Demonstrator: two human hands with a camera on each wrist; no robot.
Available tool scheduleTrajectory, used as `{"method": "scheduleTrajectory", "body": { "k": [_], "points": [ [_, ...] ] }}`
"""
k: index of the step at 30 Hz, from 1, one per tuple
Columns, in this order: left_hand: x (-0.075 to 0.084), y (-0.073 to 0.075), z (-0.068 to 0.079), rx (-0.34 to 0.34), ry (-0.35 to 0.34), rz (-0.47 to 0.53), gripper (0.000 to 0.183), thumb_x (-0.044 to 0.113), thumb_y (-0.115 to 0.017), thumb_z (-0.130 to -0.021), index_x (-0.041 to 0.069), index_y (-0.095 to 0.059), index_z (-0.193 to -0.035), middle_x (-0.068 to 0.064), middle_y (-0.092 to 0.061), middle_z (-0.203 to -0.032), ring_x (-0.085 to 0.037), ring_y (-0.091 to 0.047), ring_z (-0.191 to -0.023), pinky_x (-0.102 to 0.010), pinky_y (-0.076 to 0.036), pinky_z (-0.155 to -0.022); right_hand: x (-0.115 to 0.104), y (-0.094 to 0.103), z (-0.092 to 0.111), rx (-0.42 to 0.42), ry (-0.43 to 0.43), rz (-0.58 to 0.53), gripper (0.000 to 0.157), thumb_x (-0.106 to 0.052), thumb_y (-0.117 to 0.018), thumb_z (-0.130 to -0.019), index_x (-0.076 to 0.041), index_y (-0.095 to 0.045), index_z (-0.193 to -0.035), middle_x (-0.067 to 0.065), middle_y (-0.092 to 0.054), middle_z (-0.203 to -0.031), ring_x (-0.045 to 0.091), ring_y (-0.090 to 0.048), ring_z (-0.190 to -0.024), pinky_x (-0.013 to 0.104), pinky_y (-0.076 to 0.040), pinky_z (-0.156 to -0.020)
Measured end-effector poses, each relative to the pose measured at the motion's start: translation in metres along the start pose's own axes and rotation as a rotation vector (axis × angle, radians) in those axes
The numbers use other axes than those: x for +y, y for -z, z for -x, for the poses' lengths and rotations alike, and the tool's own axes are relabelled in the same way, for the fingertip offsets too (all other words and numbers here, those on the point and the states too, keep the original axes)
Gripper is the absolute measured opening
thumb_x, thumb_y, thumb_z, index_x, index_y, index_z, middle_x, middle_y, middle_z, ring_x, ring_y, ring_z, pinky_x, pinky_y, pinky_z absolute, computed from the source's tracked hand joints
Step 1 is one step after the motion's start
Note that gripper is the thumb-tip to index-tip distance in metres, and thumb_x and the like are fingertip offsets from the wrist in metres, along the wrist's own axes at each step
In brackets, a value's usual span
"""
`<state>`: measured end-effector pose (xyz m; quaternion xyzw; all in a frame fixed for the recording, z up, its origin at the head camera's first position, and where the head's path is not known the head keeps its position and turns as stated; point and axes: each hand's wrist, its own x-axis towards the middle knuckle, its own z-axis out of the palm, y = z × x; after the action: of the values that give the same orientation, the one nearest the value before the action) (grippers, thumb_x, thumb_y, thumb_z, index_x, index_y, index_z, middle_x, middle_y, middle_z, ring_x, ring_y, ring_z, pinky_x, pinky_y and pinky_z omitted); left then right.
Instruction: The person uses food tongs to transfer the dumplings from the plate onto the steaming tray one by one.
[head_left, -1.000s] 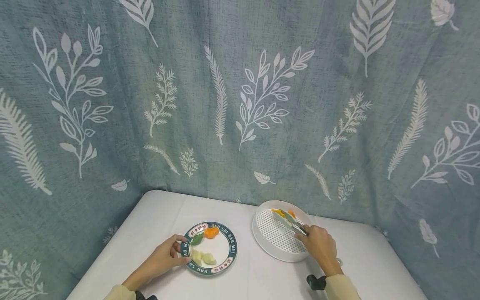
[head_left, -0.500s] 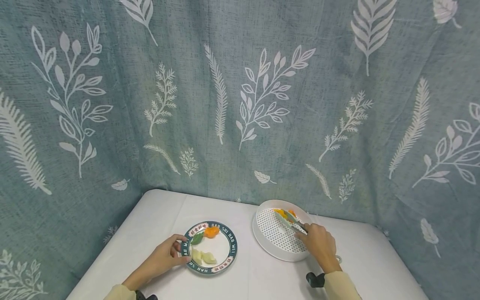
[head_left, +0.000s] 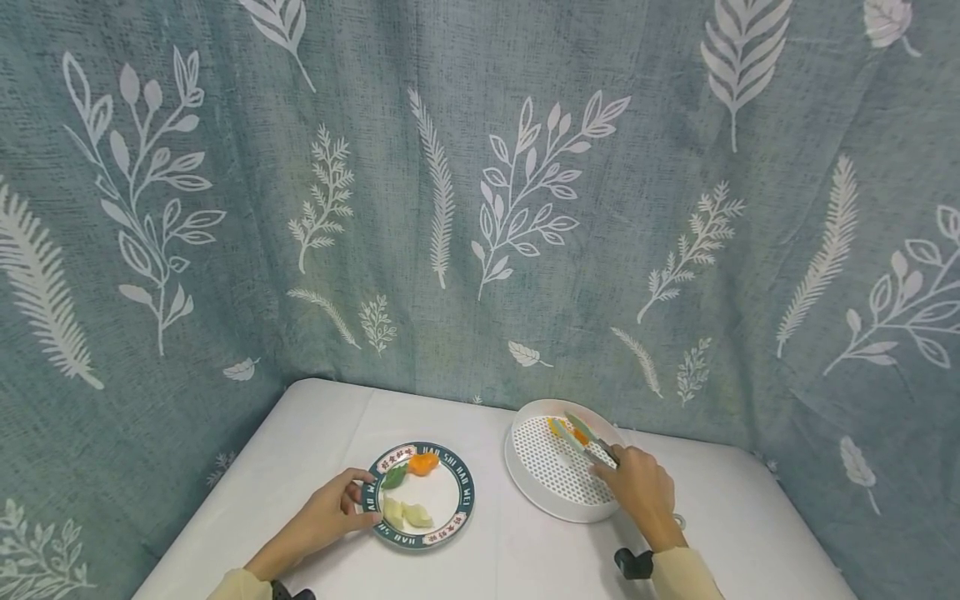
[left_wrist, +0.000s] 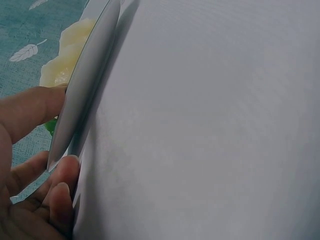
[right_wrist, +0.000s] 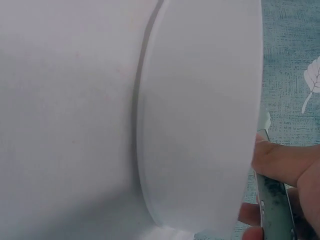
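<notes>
My left hand (head_left: 330, 510) grips the left rim of a white plate (head_left: 467, 493) with a dark green lettered border, thumb on top and fingers beneath. On it lie an orange dumpling-like piece (head_left: 423, 464), a green one (head_left: 394, 477) and two pale yellow pieces (head_left: 417, 516). My right hand (head_left: 639, 487) holds a pair of tongs (head_left: 588, 433) over a round white steamer basket (head_left: 536, 492) with a perforated bottom. The tong arms stand spread, with an orange piece (head_left: 581, 436) between them and a yellow piece (head_left: 554, 426) by one tip. In the right wrist view, the basket's wall (right_wrist: 200, 120) hides its inside.
Plate and basket stand apart on a white-covered table (head_left: 491, 533). A teal curtain (head_left: 450, 333) with white leaf prints hangs behind and along the sides. A small ring (head_left: 679, 522) shows beside the right wrist.
The tongs' arms have spread apart inside the basket, and the orange piece now shows between them. My left hand and the plate have stayed put.
</notes>
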<state>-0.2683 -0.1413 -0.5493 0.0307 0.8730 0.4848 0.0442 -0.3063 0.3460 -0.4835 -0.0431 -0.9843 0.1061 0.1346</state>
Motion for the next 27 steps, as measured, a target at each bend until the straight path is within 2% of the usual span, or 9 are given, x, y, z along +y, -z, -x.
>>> {"method": "scheduleTrajectory", "body": {
  "k": [9, 14, 20, 25, 27],
  "points": [
    [-0.001, 0.001, 0.000, -0.008, -0.005, -0.005, 0.067, 0.031, -0.094, -0.074, 0.013, -0.061, -0.130, -0.001, -0.054, -0.095, -0.017, -0.051, -0.078, -0.029, -0.045, -0.062, -0.001, 0.012, 0.010, 0.028, 0.030, -0.056, 0.056, -0.043, -0.085, -0.083, -0.004, -0.074, -0.121, 0.007, -0.070, -0.087, 0.018, -0.054, -0.063, 0.038, -0.044, -0.051],
    [-0.003, 0.001, -0.001, -0.014, -0.020, 0.001, 0.067, 0.029, -0.094, -0.074, 0.013, -0.061, -0.130, -0.001, -0.055, -0.094, -0.018, -0.051, -0.077, -0.028, -0.045, -0.062, -0.005, 0.018, 0.021, 0.071, 0.092, -0.081, 0.053, -0.044, -0.084, -0.083, -0.007, -0.075, -0.119, 0.005, -0.069, -0.083, 0.016, -0.055, -0.062, 0.036, -0.043, -0.050],
    [-0.003, 0.001, -0.001, -0.015, -0.021, 0.006, 0.067, 0.029, -0.094, -0.074, 0.012, -0.061, -0.129, -0.001, -0.055, -0.094, -0.018, -0.051, -0.077, -0.028, -0.045, -0.062, -0.014, 0.024, 0.034, 0.082, 0.135, -0.085, 0.054, -0.046, -0.083, -0.084, -0.007, -0.075, -0.120, 0.002, -0.066, -0.079, 0.015, -0.052, -0.060, 0.035, -0.042, -0.049],
    [-0.001, 0.001, 0.000, -0.010, -0.020, 0.000, 0.066, 0.028, -0.094, -0.074, 0.012, -0.061, -0.129, -0.001, -0.055, -0.094, -0.018, -0.051, -0.077, -0.029, -0.045, -0.062, -0.020, 0.025, 0.043, 0.111, 0.168, -0.090, 0.056, -0.047, -0.084, -0.083, -0.006, -0.076, -0.119, 0.004, -0.069, -0.083, 0.015, -0.053, -0.061, 0.035, -0.043, -0.050],
    [0.000, 0.001, 0.000, -0.008, -0.020, -0.002, 0.066, 0.028, -0.094, -0.074, 0.012, -0.061, -0.129, 0.000, -0.055, -0.093, -0.017, -0.051, -0.077, -0.029, -0.045, -0.062, -0.023, 0.026, 0.047, 0.118, 0.173, -0.096, 0.057, -0.047, -0.085, -0.082, -0.005, -0.076, -0.119, 0.005, -0.071, -0.087, 0.016, -0.058, -0.064, 0.037, -0.045, -0.051]
  ]
}}
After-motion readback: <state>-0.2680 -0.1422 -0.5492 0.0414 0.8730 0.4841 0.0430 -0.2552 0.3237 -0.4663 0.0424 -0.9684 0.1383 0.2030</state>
